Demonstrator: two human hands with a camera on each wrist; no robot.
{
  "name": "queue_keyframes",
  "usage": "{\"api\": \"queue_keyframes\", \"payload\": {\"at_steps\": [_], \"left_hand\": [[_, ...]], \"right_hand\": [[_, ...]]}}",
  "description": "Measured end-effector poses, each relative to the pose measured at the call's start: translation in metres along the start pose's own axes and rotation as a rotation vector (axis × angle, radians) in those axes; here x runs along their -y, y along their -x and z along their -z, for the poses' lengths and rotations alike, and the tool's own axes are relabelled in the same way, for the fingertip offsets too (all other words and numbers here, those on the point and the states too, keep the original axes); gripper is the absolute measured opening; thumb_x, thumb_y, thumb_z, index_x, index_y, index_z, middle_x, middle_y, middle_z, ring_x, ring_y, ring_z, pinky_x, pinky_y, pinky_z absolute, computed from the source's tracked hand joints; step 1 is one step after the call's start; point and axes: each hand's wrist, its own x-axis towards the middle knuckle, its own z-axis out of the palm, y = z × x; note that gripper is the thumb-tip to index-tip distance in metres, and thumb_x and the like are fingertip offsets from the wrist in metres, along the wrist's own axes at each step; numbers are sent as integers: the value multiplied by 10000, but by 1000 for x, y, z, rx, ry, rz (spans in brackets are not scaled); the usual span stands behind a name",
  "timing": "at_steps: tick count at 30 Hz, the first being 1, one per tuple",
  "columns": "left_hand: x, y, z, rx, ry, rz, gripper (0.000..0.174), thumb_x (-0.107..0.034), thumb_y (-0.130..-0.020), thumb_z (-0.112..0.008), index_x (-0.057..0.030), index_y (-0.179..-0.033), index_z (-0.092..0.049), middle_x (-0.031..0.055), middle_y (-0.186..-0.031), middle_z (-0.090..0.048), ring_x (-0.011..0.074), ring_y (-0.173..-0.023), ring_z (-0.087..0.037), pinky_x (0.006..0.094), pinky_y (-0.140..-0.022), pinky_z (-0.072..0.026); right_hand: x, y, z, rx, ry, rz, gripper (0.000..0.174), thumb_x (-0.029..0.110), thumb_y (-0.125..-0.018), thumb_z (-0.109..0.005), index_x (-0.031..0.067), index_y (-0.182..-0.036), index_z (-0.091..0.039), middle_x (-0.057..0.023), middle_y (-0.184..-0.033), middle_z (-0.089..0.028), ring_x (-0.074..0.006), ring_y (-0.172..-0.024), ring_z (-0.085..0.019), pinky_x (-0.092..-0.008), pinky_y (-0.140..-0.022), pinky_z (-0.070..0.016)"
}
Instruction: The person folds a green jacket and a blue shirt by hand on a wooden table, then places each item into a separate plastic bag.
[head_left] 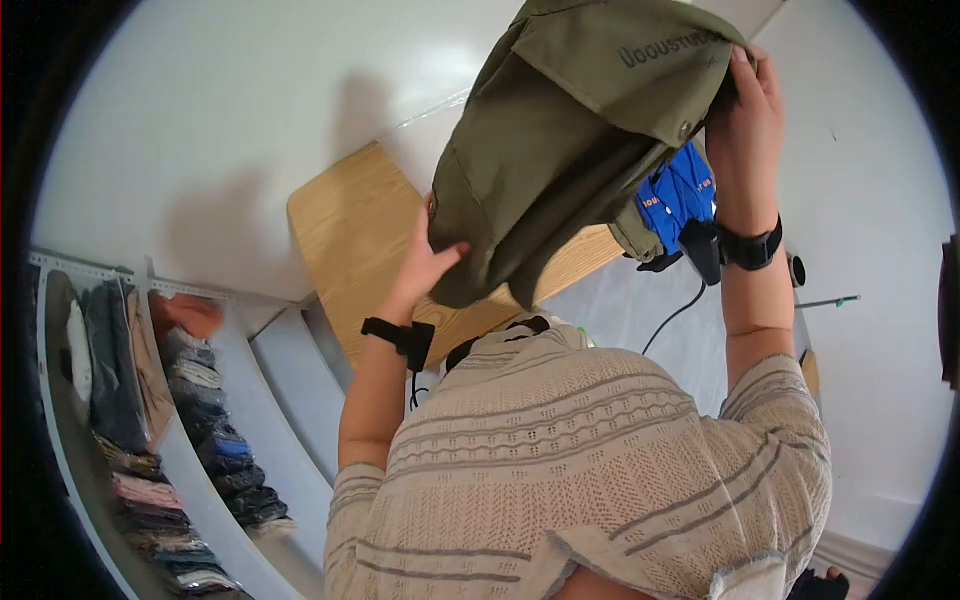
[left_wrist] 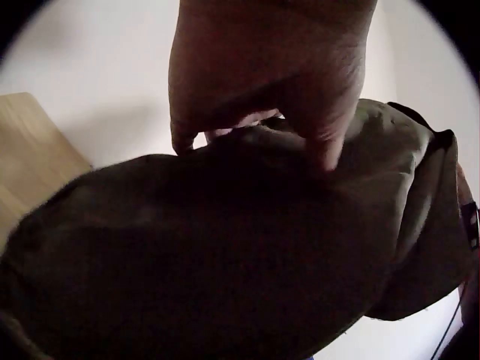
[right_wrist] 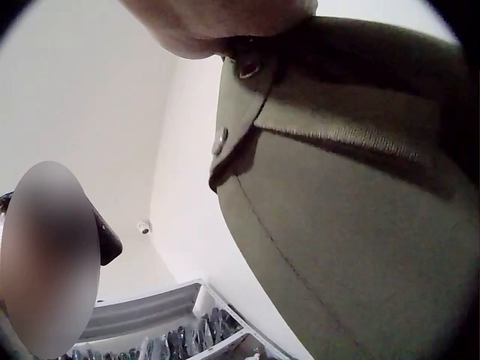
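An olive-green garment (head_left: 570, 130) is held up in front of the person, folded over on itself, with dark printed letters and a metal snap near one corner. The left hand (head_left: 428, 262) grips its lower left edge, thumb on the near side and fingers behind; in the left wrist view the hand (left_wrist: 270, 75) pinches the cloth from above. Higher up, the right hand (head_left: 748, 130) holds the upper right corner by the print. In the right wrist view, snaps and a ribbed strip show on the garment (right_wrist: 330, 172) just under that hand (right_wrist: 232, 22).
Behind the garment stands a wooden table (head_left: 350, 230). On its right lie a blue garment (head_left: 680, 195) with orange print and more olive cloth (head_left: 636, 232). White shelves (head_left: 285, 370) with several bagged, folded clothes (head_left: 225, 440) line the left. A cable (head_left: 672, 318) hangs from the right wrist camera.
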Motion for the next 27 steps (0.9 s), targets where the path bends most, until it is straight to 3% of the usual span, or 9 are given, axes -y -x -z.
{"api": "queue_keyframes", "payload": {"at_steps": [2, 5, 11, 15, 17, 20, 22, 25, 27], "left_hand": [[14, 0, 27, 90, -25, 303, 517, -163, -813, -652, 11, -1250, -437, 117, -1128, -571, 182, -1025, -531, 317, -893, -422], [-1, 6, 57, -67, 31, 308, 357, -153, -872, -583, 28, -1171, -508, 102, -1032, -606, 148, -945, -550, 290, -832, -441], [-55, 9, 138, -392, -651, -10, 307, -125, -917, -481, 26, -1183, -515, 140, -1108, -589, 236, -1029, -546, 308, -911, -398], [-79, 2, 164, -462, -669, -89, 294, -77, -909, -457, 19, -1180, -518, 137, -1134, -574, 221, -1033, -544, 308, -914, -399], [-82, 7, 164, -622, -386, -124, 299, -44, -896, -440, 7, -1180, -519, 126, -1151, -561, 211, -1029, -543, 303, -914, -401], [-80, 21, 153, -665, -448, -33, 304, -6, -876, -430, -17, -1158, -540, 107, -1112, -581, 191, -1022, -541, 300, -902, -407], [-76, 33, 149, -511, -576, 30, 328, 18, -840, -435, -27, -1142, -555, 106, -1090, -592, 196, -1013, -548, 301, -896, -409], [-71, 45, 132, -238, -670, 80, 380, 64, -754, -437, -37, -1088, -588, 112, -1029, -612, 216, -977, -567, 301, -876, -419], [-73, 50, 116, -118, -643, 78, 407, 87, -704, -435, -39, -1050, -607, 119, -990, -623, 231, -950, -580, 300, -862, -427]], "right_hand": [[-9, 7, 7, 44, -13, -3, 145, 107, -930, -473, 21, -1036, -521, -72, -967, -609, -144, -884, -584, -270, -778, -469], [-23, 15, 23, 55, 22, 0, 116, 95, -919, -497, 20, -1000, -535, -62, -940, -616, -126, -864, -587, -253, -758, -468], [-65, 47, 55, 78, 246, -59, 115, 107, -912, -524, 23, -988, -543, -15, -911, -589, -86, -814, -530, -222, -745, -424], [-86, 85, 66, 125, 460, -156, 105, 89, -877, -574, 18, -952, -557, -2, -869, -566, -80, -809, -514, -212, -724, -417], [-106, 108, 74, 194, 546, -199, 132, 68, -820, -630, 15, -929, -577, 5, -841, -559, -80, -802, -511, -217, -708, -417], [-135, 141, 84, 316, 694, -289, 183, 76, -768, -656, 12, -918, -575, -46, -830, -587, -126, -788, -552, -260, -705, -436], [-149, 156, 91, 756, 906, -472, 172, 88, -756, -656, 13, -894, -586, -103, -839, -615, -188, -787, -595, -292, -694, -460], [-176, 165, 102, 911, 844, -676, 199, 91, -741, -654, 18, -914, -589, -139, -850, -626, -247, -799, -615, -328, -695, -478], [-186, 159, 92, 893, 846, -644, 236, 82, -736, -655, 25, -955, -587, -140, -882, -627, -249, -829, -614, -327, -723, -477]]}}
